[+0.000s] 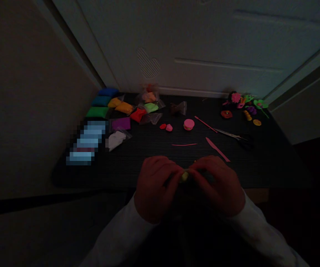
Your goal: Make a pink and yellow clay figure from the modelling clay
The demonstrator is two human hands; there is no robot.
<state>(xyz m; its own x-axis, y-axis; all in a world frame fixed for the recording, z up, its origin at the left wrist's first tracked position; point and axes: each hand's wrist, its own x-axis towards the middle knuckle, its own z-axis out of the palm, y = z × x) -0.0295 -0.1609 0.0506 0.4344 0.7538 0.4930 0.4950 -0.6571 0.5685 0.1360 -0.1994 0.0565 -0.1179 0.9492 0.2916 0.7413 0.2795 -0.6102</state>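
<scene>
A small yellowish lump of modelling clay (185, 176) is pinched over the table's front edge. My left hand (154, 185) grips it from the left between thumb and fingertips, while my right hand (221, 184) pinches at its right side. Dim light blurs its exact shape. Just beyond the hands lie a thin pink clay strand (184, 144) and a pink plastic knife (217, 149). Farther back sit a round pink layered clay piece (189, 124), a pink clay lump (169, 127) and a smaller red one (162, 126).
Coloured clay packs (97, 112) and a white clay bag (116, 140) lie at left, near a blurred lit screen (87, 142). A pink stick tool (205, 124) touches the scissors (232, 135). Finished clay figures (236, 98) cluster back right. A white panel (204, 44) rises behind.
</scene>
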